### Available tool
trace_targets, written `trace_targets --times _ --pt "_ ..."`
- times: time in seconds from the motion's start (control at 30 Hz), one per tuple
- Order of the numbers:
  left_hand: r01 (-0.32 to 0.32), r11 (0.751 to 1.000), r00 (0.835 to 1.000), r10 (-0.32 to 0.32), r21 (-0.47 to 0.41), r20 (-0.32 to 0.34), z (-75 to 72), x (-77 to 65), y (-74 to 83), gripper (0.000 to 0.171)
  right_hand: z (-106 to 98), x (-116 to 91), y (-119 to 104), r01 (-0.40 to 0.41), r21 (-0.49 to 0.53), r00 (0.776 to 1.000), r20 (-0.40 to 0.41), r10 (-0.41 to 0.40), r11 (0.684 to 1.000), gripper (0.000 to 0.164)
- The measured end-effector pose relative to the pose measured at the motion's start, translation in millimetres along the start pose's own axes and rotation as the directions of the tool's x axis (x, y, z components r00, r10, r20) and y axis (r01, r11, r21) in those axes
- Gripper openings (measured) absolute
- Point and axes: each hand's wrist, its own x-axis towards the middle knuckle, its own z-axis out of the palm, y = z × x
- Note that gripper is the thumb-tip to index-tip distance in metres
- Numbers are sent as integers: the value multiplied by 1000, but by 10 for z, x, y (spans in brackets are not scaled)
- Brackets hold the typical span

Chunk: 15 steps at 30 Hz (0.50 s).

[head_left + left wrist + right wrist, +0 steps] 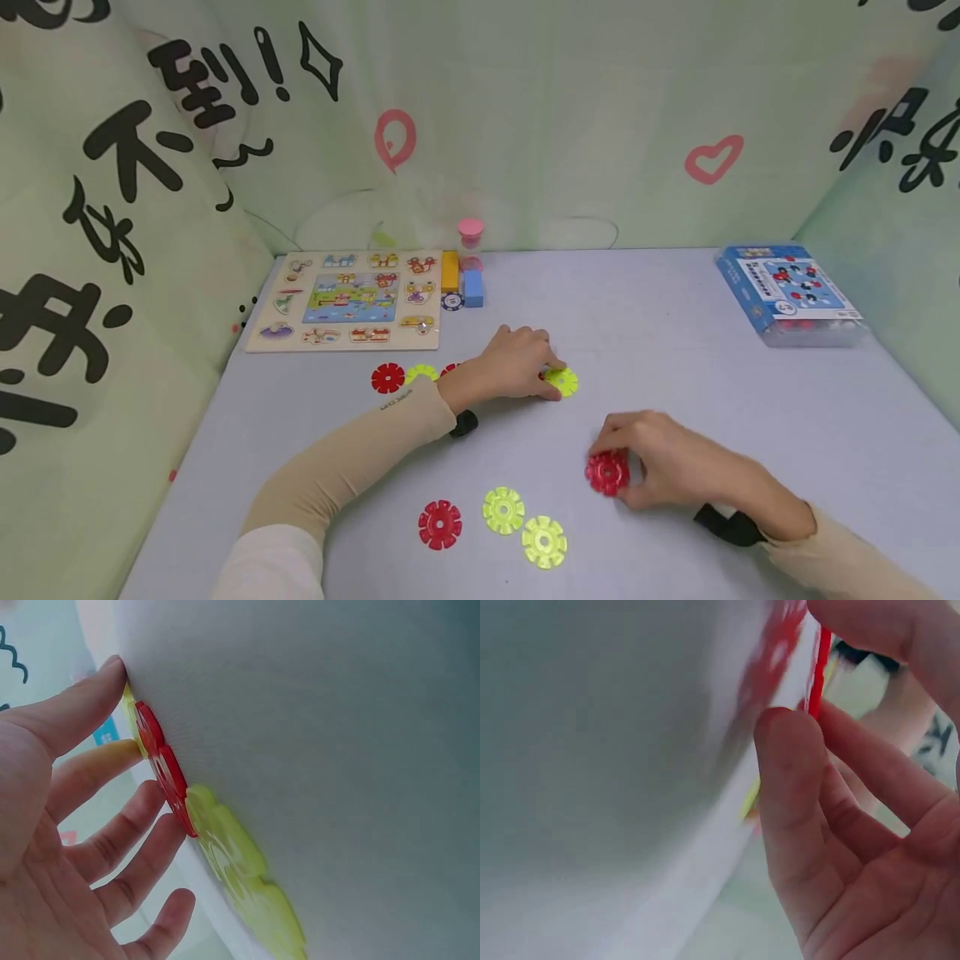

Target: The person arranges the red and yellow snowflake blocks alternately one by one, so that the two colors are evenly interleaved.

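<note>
Pale tabletop, green printed cloth behind it
Left hand pinches a yellow disc on the tabletop; nearer the wearer, right hand grips a red disc; a blue box lies beyond that hand.

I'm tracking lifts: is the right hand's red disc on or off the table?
Off: in the right wrist view, a gap separates the red disc from the table.

Left sleeve beige, white higher up, dark lettering near cuff; right sleeve beige; 2 black wrist pieces.
</note>
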Motion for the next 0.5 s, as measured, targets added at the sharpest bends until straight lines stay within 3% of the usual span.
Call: trace_targets --times 0.2,0.5 --pt "5 1000 1000 -5 -5 9 -29 -3 6 53 -247 292 458 -132 -77 981 -151 119 988 45" --pt "13 1000 1000 -13 -9 24 -44 -7 23 52 -324 561 619 -137 -107 981 -156 120 985 48"
